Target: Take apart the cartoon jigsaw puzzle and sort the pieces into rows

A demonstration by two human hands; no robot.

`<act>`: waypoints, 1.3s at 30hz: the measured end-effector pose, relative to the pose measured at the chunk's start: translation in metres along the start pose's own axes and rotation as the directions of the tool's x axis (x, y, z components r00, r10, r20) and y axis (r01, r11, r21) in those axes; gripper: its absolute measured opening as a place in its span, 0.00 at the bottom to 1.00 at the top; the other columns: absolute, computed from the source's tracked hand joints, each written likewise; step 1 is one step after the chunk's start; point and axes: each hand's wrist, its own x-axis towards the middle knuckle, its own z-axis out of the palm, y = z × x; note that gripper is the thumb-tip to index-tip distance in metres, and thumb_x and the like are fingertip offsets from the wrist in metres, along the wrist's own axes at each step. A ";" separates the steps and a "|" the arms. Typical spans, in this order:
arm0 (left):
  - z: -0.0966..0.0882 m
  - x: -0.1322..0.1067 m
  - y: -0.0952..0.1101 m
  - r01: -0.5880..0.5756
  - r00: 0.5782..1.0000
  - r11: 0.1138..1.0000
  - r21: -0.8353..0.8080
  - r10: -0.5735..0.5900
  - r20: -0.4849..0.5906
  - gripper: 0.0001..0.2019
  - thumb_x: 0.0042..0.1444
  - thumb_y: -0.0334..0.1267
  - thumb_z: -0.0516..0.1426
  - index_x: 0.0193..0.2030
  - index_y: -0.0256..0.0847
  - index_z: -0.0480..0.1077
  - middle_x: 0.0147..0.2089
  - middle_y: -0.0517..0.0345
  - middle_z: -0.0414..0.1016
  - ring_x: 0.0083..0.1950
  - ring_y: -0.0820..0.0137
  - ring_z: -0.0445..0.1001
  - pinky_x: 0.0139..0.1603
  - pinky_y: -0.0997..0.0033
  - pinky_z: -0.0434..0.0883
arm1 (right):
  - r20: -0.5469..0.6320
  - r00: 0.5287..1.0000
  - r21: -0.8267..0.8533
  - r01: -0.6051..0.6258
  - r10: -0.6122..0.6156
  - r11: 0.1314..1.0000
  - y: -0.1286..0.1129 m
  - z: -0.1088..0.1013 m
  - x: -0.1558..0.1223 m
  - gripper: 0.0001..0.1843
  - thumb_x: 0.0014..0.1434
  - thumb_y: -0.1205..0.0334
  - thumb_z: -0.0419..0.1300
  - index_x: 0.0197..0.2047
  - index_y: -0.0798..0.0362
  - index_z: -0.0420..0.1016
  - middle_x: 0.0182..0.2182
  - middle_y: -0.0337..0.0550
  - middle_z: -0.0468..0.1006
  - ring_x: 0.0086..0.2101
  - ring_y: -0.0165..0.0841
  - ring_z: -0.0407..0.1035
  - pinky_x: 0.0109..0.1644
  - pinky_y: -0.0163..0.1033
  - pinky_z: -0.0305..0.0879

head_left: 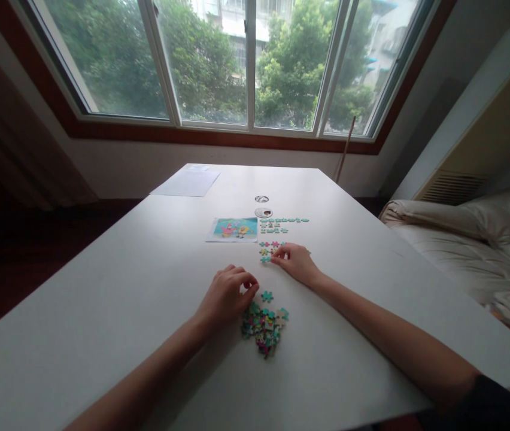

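My right hand (pixel 295 262) rests over rows of sorted jigsaw puzzle pieces (pixel 263 252), thumb and forefinger pinched at a teal puzzle piece (pixel 264 260) in the lowest row. Its palm hides part of those rows. Nearer to me, my left hand (pixel 228 292) hovers at the upper left of a heap of mixed puzzle pieces (pixel 264 328). The left thumb and forefinger curl together; whatever is between them is too small to make out. A single teal puzzle piece (pixel 267 296) lies just beyond the heap.
A cartoon picture sheet (pixel 236 229) lies left of the sorted rows, with more pieces (pixel 284 221) in rows beside it. Two round items (pixel 263 212) sit behind. White paper (pixel 186 183) is at the table's far left; a sofa (pixel 470 245) stands right.
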 end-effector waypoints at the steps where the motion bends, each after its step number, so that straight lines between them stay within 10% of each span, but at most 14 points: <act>1: 0.000 0.000 0.000 -0.002 1.000 1.000 0.002 0.002 0.002 0.06 0.51 0.35 0.54 0.29 0.41 0.72 0.30 0.57 0.72 0.35 0.67 0.66 0.38 0.69 0.61 | 0.008 1.000 -0.007 -0.002 0.002 1.000 0.001 0.000 0.000 0.05 0.49 0.60 0.61 0.28 0.53 0.76 0.25 0.39 0.74 0.26 0.27 0.64 0.31 0.33 0.58; 26: 0.009 0.000 0.009 -0.061 0.992 0.998 0.031 0.057 0.108 0.06 0.49 0.36 0.57 0.36 0.44 0.71 0.36 0.56 0.71 0.41 0.64 0.65 0.41 0.65 0.60 | 0.070 0.975 -0.016 0.215 -0.213 0.977 -0.026 -0.018 -0.053 0.04 0.52 0.64 0.58 0.31 0.51 0.74 0.25 0.39 0.73 0.28 0.28 0.65 0.34 0.35 0.58; 39: 0.001 0.007 0.009 0.156 0.985 0.834 -0.529 -0.169 0.025 0.11 0.51 0.42 0.55 0.32 0.36 0.71 0.28 0.58 0.73 0.29 0.73 0.68 0.28 0.76 0.64 | -0.077 0.954 -0.050 0.287 -0.291 0.956 -0.035 -0.020 -0.056 0.07 0.56 0.60 0.55 0.35 0.51 0.73 0.29 0.42 0.74 0.33 0.31 0.66 0.39 0.37 0.58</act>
